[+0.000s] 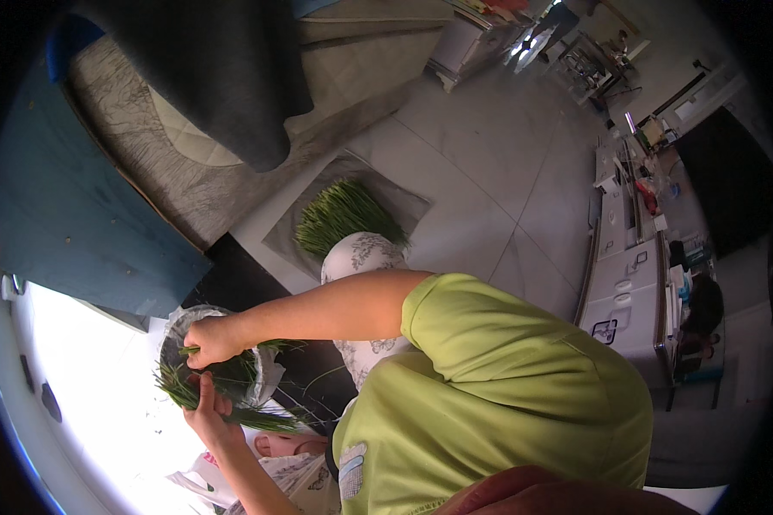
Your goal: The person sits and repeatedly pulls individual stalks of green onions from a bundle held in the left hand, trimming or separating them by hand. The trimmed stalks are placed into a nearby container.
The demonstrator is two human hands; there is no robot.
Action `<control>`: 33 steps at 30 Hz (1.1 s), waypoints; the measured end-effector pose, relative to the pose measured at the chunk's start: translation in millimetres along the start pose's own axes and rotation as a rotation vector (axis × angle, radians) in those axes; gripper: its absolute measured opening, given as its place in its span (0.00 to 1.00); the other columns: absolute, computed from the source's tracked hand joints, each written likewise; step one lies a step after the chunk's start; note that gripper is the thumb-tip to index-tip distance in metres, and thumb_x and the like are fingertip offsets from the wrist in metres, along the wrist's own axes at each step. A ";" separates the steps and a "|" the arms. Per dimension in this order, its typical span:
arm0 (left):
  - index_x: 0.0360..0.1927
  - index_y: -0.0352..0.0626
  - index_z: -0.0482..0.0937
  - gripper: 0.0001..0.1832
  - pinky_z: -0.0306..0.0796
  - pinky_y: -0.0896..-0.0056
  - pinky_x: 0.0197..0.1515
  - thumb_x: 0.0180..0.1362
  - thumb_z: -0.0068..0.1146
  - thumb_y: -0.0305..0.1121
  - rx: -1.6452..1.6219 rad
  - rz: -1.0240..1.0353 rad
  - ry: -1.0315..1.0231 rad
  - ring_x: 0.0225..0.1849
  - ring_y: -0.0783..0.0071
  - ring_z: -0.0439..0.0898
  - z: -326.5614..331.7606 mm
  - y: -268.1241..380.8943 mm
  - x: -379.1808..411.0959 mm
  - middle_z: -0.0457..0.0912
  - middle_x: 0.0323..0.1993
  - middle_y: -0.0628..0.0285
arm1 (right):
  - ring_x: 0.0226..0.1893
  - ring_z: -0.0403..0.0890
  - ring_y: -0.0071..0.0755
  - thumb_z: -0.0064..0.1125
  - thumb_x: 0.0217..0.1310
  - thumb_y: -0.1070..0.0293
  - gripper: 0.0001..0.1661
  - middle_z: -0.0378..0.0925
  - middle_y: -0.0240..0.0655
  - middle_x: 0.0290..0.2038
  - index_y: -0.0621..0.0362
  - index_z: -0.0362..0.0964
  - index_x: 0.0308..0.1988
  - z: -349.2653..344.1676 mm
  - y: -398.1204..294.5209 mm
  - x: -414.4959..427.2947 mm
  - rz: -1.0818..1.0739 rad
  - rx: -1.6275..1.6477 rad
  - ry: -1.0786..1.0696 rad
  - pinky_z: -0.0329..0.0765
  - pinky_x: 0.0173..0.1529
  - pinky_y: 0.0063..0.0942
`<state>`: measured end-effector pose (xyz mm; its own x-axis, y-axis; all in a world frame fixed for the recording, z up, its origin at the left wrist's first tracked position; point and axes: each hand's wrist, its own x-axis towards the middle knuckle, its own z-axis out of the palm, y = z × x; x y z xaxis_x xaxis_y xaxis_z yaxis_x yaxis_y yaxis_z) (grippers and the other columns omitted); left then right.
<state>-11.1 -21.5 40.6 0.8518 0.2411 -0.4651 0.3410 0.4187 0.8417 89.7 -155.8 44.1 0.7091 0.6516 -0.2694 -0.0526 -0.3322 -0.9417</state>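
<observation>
My left hand (pixel 212 412) grips a loose bunch of long, thin green stalks (pixel 267 420), which look like chives, with the thumb over them. Just above it in the view, my right hand (pixel 214 342) pinches a few green blades (pixel 189 351) between its fingers. Both hands are at a round bin (pixel 268 380) lined with a pale plastic bag, the right over its opening, the left by its rim. Some greens show in the bin; my right forearm hides part of it. A thick pile of the same stalks (pixel 344 215) lies beyond my patterned knee (pixel 364 254).
The pile rests on a grey plastic sheet (pixel 396 187) on the tiled floor (pixel 470 180). A blue-grey door panel (pixel 90 206) and a cloth-draped piece of furniture (pixel 361 58) stand nearby. White cabinets (pixel 625 277) line the far side. Another person (pixel 557 22) is in the distance.
</observation>
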 end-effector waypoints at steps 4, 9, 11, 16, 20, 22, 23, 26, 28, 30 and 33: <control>0.35 0.42 0.73 0.05 0.45 0.82 0.16 0.58 0.57 0.28 -0.055 0.010 0.000 0.13 0.90 0.51 5.0 1.8 -3.6 0.61 0.14 0.77 | 0.13 0.70 0.29 0.51 0.61 0.58 0.17 0.73 0.36 0.19 0.60 0.75 0.29 -2.2 -3.4 -5.3 0.080 0.009 -0.031 0.65 0.15 0.31; 0.36 0.42 0.74 0.05 0.43 0.82 0.16 0.59 0.56 0.29 -0.089 0.005 -0.033 0.13 0.90 0.48 -2.3 -2.5 1.9 0.57 0.13 0.79 | 0.13 0.65 0.30 0.51 0.61 0.56 0.17 0.68 0.33 0.17 0.57 0.76 0.28 5.7 -2.5 -8.6 0.116 0.058 -0.043 0.62 0.14 0.31; 0.37 0.42 0.74 0.05 0.43 0.82 0.16 0.59 0.56 0.29 -0.109 0.000 -0.024 0.13 0.90 0.48 -1.6 -3.3 2.1 0.56 0.13 0.79 | 0.13 0.64 0.29 0.51 0.61 0.56 0.17 0.67 0.31 0.17 0.56 0.75 0.27 7.7 0.5 -7.4 0.127 0.074 -0.057 0.59 0.14 0.30; 0.37 0.42 0.74 0.04 0.43 0.82 0.16 0.60 0.55 0.29 -0.143 0.003 -0.021 0.13 0.90 0.48 -3.3 -3.4 2.6 0.63 0.16 0.76 | 0.13 0.62 0.27 0.52 0.61 0.56 0.16 0.65 0.30 0.17 0.56 0.74 0.27 7.8 0.6 -7.4 0.133 0.091 -0.103 0.56 0.14 0.30; 0.37 0.42 0.74 0.04 0.44 0.81 0.16 0.61 0.55 0.29 -0.169 0.010 -0.025 0.14 0.90 0.49 -7.9 -7.2 6.5 0.70 0.21 0.71 | 0.12 0.63 0.26 0.53 0.61 0.56 0.17 0.67 0.30 0.17 0.58 0.75 0.29 9.4 3.3 -5.7 0.147 0.128 -0.115 0.58 0.14 0.29; 0.38 0.42 0.74 0.04 0.44 0.82 0.16 0.61 0.54 0.29 -0.177 0.011 -0.034 0.14 0.90 0.49 -8.7 -6.9 6.3 0.71 0.21 0.71 | 0.11 0.61 0.25 0.54 0.61 0.57 0.16 0.66 0.29 0.16 0.58 0.75 0.28 8.2 0.8 -8.0 0.163 0.181 -0.126 0.56 0.13 0.27; 0.37 0.42 0.74 0.04 0.44 0.82 0.16 0.61 0.54 0.29 -0.181 0.010 -0.041 0.14 0.90 0.49 -9.9 -7.2 6.9 0.70 0.21 0.71 | 0.10 0.59 0.23 0.54 0.60 0.57 0.16 0.64 0.28 0.16 0.58 0.74 0.28 7.2 -2.2 -10.1 0.179 0.224 -0.135 0.54 0.13 0.27; 0.36 0.42 0.74 0.03 0.44 0.82 0.16 0.61 0.54 0.29 -0.212 0.012 -0.081 0.14 0.90 0.49 -14.2 -9.2 9.4 0.68 0.19 0.73 | 0.10 0.55 0.21 0.56 0.59 0.59 0.14 0.60 0.26 0.14 0.57 0.72 0.26 7.9 -2.9 -10.8 0.215 0.297 -0.142 0.50 0.13 0.25; 0.35 0.43 0.74 0.03 0.44 0.83 0.15 0.62 0.53 0.29 -0.221 0.017 -0.091 0.14 0.90 0.49 -15.9 -10.3 11.3 0.66 0.18 0.74 | 0.10 0.54 0.20 0.57 0.57 0.61 0.12 0.59 0.25 0.14 0.57 0.71 0.26 9.6 -1.7 -9.4 0.220 0.330 -0.155 0.49 0.13 0.24; 0.34 0.43 0.74 0.03 0.44 0.83 0.15 0.62 0.53 0.30 -0.208 0.023 -0.077 0.14 0.91 0.49 -16.5 -11.7 12.7 0.64 0.17 0.76 | 0.10 0.54 0.20 0.58 0.55 0.64 0.10 0.58 0.25 0.14 0.57 0.71 0.25 11.1 2.0 -7.0 0.216 0.369 -0.183 0.48 0.13 0.24; 0.34 0.44 0.74 0.03 0.45 0.84 0.15 0.62 0.53 0.30 -0.236 -0.010 -0.087 0.13 0.91 0.49 -16.5 -10.4 12.3 0.61 0.15 0.77 | 0.17 0.66 0.19 0.60 0.52 0.66 0.07 0.65 0.23 0.17 0.52 0.68 0.28 8.7 5.3 -3.5 0.246 0.324 -0.234 0.56 0.19 0.28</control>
<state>-10.7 -8.4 21.6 0.8834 0.1634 -0.4392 0.2562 0.6163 0.7447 80.8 -153.9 38.4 0.4722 0.7287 -0.4960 -0.4431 -0.2902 -0.8482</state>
